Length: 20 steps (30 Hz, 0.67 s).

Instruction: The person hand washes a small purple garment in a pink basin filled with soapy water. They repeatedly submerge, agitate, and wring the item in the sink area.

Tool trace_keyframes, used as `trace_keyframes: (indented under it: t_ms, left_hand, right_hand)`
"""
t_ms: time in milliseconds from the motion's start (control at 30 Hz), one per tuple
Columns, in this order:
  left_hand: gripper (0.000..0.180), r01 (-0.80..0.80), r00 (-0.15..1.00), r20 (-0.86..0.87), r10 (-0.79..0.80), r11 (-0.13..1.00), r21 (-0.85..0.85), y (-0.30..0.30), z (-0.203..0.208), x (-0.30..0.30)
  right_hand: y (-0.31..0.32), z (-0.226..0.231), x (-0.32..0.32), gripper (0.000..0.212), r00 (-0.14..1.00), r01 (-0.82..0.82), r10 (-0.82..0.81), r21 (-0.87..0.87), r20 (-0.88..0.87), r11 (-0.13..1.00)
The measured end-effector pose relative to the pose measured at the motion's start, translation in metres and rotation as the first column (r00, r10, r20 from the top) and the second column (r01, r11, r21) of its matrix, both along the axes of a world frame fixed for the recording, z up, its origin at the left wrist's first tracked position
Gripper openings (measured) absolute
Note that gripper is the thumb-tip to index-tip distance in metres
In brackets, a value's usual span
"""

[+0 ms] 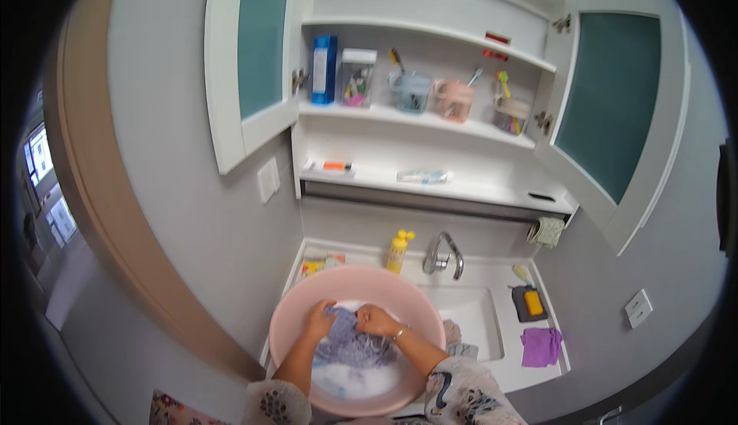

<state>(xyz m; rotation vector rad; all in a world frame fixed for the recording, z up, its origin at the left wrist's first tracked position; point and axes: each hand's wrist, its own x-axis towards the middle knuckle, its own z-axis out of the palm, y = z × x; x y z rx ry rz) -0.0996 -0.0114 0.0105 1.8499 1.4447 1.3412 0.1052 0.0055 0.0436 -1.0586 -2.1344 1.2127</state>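
Observation:
A large round pink basin stands on the counter in front of me, with white suds inside. In it lies a bunched, wet, grey-blue knitted-looking garment; its kind is not clear. My left hand grips the garment's upper left part, fingers closed on the fabric. On the other side, my right hand, with a bracelet at the wrist, is closed on the upper right part. The two hands are a short way apart, and a stretch of fabric runs between them.
Behind the basin stand a yellow bottle and a chrome faucet. The sink, partly covered by the basin, holds crumpled cloths. A purple cloth and yellow soap lie right. Open cabinet doors jut overhead.

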Motion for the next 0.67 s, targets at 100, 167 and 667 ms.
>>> trace_keyframes:
  t_ms: [100,167,667]
  left_hand:
    - [0.023,-0.151,0.988,-0.043,0.145,0.973,-0.173,-0.008,0.013,0.007]
    - [0.023,-0.230,0.973,-0.049,0.225,0.960,-0.160,-0.009,0.018,0.007]
    - [0.021,-0.307,0.819,0.422,0.389,0.918,-0.250,0.016,-0.009,-0.001]
  right_hand:
    - [-0.014,0.008,0.006,0.019,0.999,0.038,-0.037,-0.044,0.037,0.998]
    - [-0.019,0.008,0.013,0.021,0.996,0.065,-0.062,-0.031,0.069,0.997]
    - [-0.012,0.023,0.023,0.044,0.951,0.049,-0.052,0.017,0.305,0.999]
